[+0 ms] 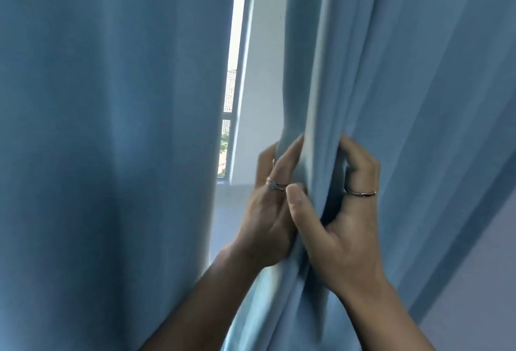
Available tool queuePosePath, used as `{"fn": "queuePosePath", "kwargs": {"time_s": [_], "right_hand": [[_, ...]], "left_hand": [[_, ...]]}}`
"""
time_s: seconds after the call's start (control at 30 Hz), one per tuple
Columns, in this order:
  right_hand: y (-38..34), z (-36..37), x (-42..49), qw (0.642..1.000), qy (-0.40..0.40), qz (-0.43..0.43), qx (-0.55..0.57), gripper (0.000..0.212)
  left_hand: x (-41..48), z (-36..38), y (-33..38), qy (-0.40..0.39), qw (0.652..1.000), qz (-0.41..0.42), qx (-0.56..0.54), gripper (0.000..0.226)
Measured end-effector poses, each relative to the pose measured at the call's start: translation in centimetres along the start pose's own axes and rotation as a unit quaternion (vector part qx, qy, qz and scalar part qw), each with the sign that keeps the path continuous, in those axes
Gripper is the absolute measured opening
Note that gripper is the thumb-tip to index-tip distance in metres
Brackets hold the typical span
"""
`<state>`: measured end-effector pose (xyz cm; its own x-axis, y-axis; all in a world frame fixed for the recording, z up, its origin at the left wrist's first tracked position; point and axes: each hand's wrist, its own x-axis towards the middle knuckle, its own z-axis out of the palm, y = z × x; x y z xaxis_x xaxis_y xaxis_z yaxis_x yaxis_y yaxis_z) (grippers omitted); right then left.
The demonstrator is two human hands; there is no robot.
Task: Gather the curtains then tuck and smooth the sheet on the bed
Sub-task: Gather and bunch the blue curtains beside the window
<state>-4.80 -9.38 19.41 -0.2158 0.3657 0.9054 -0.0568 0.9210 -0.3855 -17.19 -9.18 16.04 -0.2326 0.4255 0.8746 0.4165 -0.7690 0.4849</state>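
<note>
Right curtain [418,71]: blue, bunched into folds, gripped by both hands.
Left hand [268,211]: fingers [289,155] curled round the leading fold.
Right hand [346,233]: fingers hooked into the folds, thumb pressing the front.
Left curtain [111,127]: hangs loose, well left of the fingers.
Window [236,71]: in the gap, above and left of the fingers.

Home room: blue curtains [111,127], tall window [236,71], white walls [264,99].

A dark-framed window [237,43] is showing at upper centre, pale tower blocks [230,91] and green trees [223,143] lying beyond; a white wall [264,93] is standing beside it.
</note>
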Motion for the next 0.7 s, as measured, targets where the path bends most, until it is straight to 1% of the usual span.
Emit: {"fn": "queuePosePath", "kwargs": {"time_s": [0.07,0.17,0.27,0.33,0.4,0.5,0.57,0.63,0.67,0.7], "right_hand": [[0.9,-0.9,0.8,0.998,-0.006,0.033,0.046,0.064],[3.3,-2.9,1.7,0.999,0.039,0.023,0.021,0.058],[6.3,-4.8,3.2,0.997,0.063,0.032,0.032,0.059],[8.8,-6.7,4.3,0.997,0.068,0.032,0.020,0.057],[11.2,-8.5,5.3,0.997,0.075,0.023,-0.018,0.053],[14.7,-11.7,6.8,0.992,0.108,0.003,-0.065,0.051],[16.5,-13.7,7.8,0.989,0.119,0.008,-0.082,0.053],[17.6,-15.1,8.5,0.987,0.120,0.022,-0.101,0.057],[17.9,-15.4,8.8,0.986,0.114,0.031,-0.120,0.058],[18.2,-15.6,8.9,0.985,0.105,0.039,-0.134,0.059]], "left_hand": [[0.7,1.4,-0.1,-0.007,0.997,0.007,0.074,0.056],[1.3,4.0,-1.1,-0.005,0.995,0.022,0.099,0.058],[2.4,7.1,-2.1,-0.021,0.992,0.028,0.125,0.063],[3.5,10.2,-3.1,-0.011,0.996,0.036,0.084,0.065],[4.9,13.6,-4.3,0.028,0.999,0.030,0.032,0.062],[7.3,18.8,-5.3,0.076,0.993,-0.024,-0.092,0.061],[8.7,21.5,-5.9,0.083,0.988,-0.057,-0.115,0.065],[10.1,23.0,-6.6,0.077,0.988,-0.087,-0.100,0.064],[10.5,23.3,-7.2,0.080,0.990,-0.102,-0.057,0.063],[10.9,23.3,-7.8,0.094,0.989,-0.116,0.020,0.066]]}}
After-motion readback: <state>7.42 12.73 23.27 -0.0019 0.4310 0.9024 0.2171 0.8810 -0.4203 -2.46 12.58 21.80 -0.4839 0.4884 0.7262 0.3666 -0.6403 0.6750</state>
